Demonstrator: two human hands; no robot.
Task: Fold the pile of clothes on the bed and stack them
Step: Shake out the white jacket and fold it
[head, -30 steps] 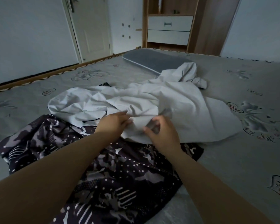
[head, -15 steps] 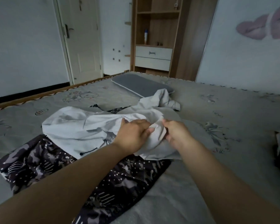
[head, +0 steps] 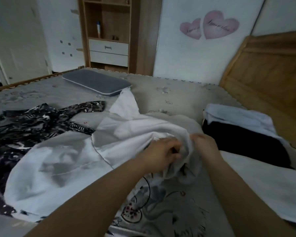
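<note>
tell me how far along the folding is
Done: a small stack sits by the headboard, white on black. In hand: left hand and right hand both grip the white garment, not folded yet. Left: the patterned garment lies spread out.

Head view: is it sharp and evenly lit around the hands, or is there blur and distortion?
Head view: dim, flat room light, no glare; motion blur smears the left hand, right hand and the white garment they grip; the headboard is soft too; wide-angle bending curves the wardrobe edges.
</note>
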